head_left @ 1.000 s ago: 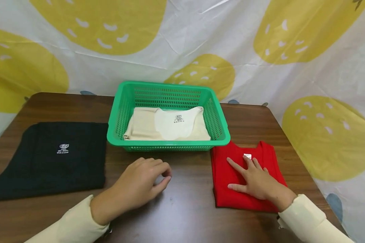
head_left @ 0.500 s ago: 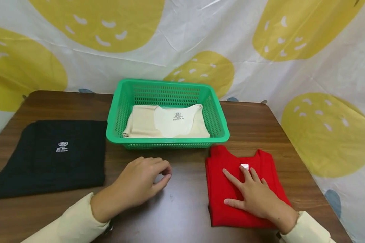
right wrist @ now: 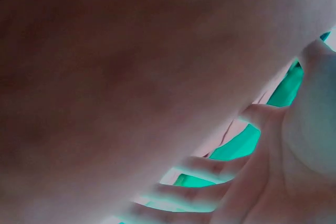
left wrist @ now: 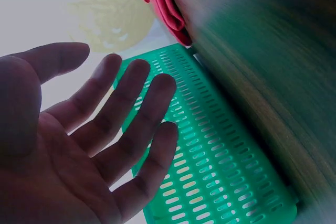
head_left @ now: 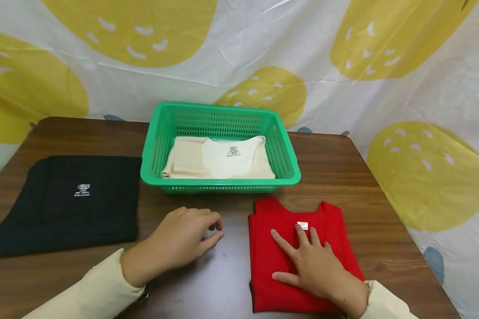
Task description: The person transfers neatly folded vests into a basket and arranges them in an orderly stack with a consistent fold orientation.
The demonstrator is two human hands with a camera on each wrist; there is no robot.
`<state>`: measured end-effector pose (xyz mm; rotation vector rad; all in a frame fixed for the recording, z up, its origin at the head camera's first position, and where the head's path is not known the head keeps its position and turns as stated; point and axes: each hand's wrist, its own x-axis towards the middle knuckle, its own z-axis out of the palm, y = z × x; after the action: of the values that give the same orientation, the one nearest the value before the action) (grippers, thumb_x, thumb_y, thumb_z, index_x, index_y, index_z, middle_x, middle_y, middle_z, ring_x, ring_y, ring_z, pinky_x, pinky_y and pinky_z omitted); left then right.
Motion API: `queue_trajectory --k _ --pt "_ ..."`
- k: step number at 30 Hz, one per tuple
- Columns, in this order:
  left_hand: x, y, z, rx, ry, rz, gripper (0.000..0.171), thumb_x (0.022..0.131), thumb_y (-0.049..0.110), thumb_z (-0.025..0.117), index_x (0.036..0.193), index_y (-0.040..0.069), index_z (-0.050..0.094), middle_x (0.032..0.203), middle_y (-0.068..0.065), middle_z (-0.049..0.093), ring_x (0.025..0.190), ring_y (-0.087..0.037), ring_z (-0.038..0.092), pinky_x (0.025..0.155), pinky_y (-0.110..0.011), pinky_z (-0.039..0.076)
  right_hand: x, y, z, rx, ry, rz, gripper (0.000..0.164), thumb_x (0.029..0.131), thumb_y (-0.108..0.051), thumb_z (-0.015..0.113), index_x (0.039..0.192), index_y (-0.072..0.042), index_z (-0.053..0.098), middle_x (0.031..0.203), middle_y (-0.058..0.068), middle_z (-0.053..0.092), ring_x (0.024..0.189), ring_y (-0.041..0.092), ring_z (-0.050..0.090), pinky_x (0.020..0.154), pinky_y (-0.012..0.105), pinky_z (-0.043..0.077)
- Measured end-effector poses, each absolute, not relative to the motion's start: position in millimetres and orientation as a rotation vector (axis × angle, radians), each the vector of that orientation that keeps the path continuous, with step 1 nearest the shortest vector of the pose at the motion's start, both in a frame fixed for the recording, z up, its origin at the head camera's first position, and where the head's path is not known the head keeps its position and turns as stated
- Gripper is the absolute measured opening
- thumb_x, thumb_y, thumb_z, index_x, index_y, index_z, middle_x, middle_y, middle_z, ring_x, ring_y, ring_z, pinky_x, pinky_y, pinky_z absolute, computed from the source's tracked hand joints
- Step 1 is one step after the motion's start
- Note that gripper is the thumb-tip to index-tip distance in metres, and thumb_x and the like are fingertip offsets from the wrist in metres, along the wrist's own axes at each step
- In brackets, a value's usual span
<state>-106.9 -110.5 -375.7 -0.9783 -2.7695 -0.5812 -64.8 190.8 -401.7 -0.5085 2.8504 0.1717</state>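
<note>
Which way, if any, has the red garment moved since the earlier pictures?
Yes: the red garment has shifted nearer and leftward, judged against the green basket.

The left hand [head_left: 179, 239] and right hand [head_left: 317, 268] are bare, with slender fingers. Just behind each begins a long, pale cream sleeve; the left sleeve [head_left: 100, 288] and right sleeve [head_left: 385, 303] match, plain and lightly creased. Under the cuff nearest the left hand, a small dark object [head_left: 144, 294] peeks out, too little showing to identify.
</note>
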Motion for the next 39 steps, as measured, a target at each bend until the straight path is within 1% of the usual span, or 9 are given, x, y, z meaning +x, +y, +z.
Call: queue_trajectory --k 8,15,17,19,22,25,31,35,39 --pt "-110.6 -114.2 -378.3 -0.948 -2.862 -0.505 0.012 0.088 0.031 0.075 0.091 0.020 0.071 0.081 0.007 0.071 0.070 -0.008 0.063 0.064 -0.031 0.046 -66.0 160.4 -401.4 -0.601 2.841 0.372 0.087 0.084 -0.077 0.054 0.156 -0.036 0.030 0.146 0.025 0.047 0.124 0.052 0.051 0.075 0.054 0.059" --pt "-112.3 -118.2 -378.3 -0.929 -3.034 -0.402 0.023 0.086 0.038 0.076 0.096 0.018 0.072 0.082 0.005 0.072 0.071 -0.014 0.066 0.066 -0.036 0.050 -69.6 129.7 -402.7 -0.719 2.810 0.476 0.088 0.084 -0.078 0.051 0.157 -0.035 0.029 0.145 0.024 0.048 0.123 0.050 0.052 0.075 0.052 0.060" --pt "-112.9 -119.7 -380.0 -0.934 -3.066 -0.352 0.025 0.085 0.040 0.077 0.094 0.017 0.071 0.078 0.004 0.070 0.069 -0.015 0.065 0.064 -0.037 0.050 -70.0 122.5 -403.1 -0.748 2.810 0.499 0.088 0.084 -0.079 0.049 0.157 -0.035 0.029 0.145 0.024 0.048 0.122 0.050 0.053 0.074 0.052 0.060" --pt "-114.3 -121.2 -382.5 -0.933 -3.078 -0.307 0.027 0.084 0.041 0.077 0.089 0.016 0.069 0.071 0.003 0.066 0.065 -0.016 0.064 0.061 -0.036 0.048 -70.0 116.6 -403.1 -0.767 2.810 0.520 0.087 0.085 -0.079 0.048 0.157 -0.035 0.029 0.145 0.023 0.048 0.120 0.049 0.054 0.073 0.051 0.060" --pt "-117.4 -123.5 -386.8 -0.917 -3.061 -0.251 0.028 0.083 0.042 0.077 0.086 0.016 0.068 0.065 0.002 0.061 0.061 -0.017 0.061 0.057 -0.035 0.046 -69.3 109.1 -402.2 -0.770 2.798 0.537 0.087 0.085 -0.080 0.047 0.157 -0.036 0.028 0.144 0.023 0.049 0.120 0.048 0.055 0.073 0.050 0.060" --pt "-119.4 -127.1 -388.7 -0.894 -3.015 -0.191 0.029 0.083 0.042 0.078 0.087 0.015 0.068 0.065 0.001 0.062 0.060 -0.019 0.061 0.053 -0.035 0.045 -69.9 103.2 -401.4 -0.769 2.784 0.546 0.087 0.085 -0.080 0.047 0.157 -0.036 0.028 0.143 0.022 0.049 0.118 0.048 0.056 0.073 0.047 0.061" --pt "-123.4 -130.8 -387.8 -0.848 -3.030 -0.142 0.031 0.083 0.041 0.078 0.088 0.012 0.068 0.064 -0.002 0.062 0.057 -0.020 0.060 0.050 -0.035 0.046 -72.0 88.7 -399.8 -0.784 2.774 0.590 0.087 0.085 -0.081 0.045 0.157 -0.036 0.029 0.141 0.021 0.052 0.115 0.048 0.059 0.066 0.040 0.061" --pt "-127.0 -132.8 -388.3 -0.818 -3.063 -0.137 0.032 0.084 0.041 0.078 0.087 0.011 0.067 0.063 -0.003 0.061 0.056 -0.021 0.060 0.050 -0.036 0.046 -73.2 75.9 -399.0 -0.808 2.755 0.603 0.087 0.085 -0.081 0.045 0.157 -0.036 0.028 0.141 0.021 0.053 0.116 0.046 0.060 0.066 0.040 0.062" --pt "-128.6 -135.1 -389.8 -0.776 -3.063 -0.110 0.032 0.084 0.040 0.078 0.083 0.010 0.067 0.063 -0.005 0.061 0.056 -0.022 0.060 0.049 -0.036 0.046 -73.7 65.5 -399.0 -0.838 2.745 0.669 0.087 0.085 -0.083 0.043 0.157 -0.037 0.028 0.140 0.019 0.054 0.114 0.045 0.062 0.061 0.037 0.061"
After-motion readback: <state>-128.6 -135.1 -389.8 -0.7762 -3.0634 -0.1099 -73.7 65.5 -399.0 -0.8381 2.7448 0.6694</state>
